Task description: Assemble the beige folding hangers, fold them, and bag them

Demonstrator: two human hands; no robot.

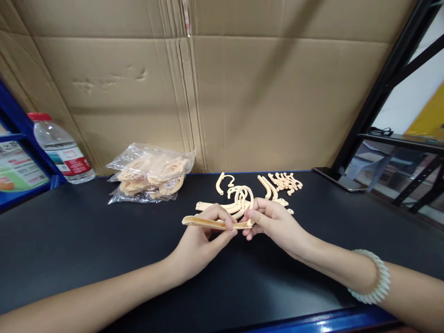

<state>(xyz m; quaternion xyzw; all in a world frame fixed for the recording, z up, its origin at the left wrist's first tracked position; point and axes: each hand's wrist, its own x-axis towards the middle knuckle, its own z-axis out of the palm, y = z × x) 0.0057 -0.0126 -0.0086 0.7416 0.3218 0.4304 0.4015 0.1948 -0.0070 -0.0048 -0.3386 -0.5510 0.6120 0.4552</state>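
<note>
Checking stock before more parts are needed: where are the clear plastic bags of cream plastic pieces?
In the head view, the bags lie left of centre on the black table, between the red-capped clear plastic bottle and the loose cream pieces.

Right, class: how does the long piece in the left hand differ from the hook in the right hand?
The long piece is only slightly bent; the hook curls round in an arc. The long piece lies roughly level, whereas the hook stands up. Both are pale beige.
</note>
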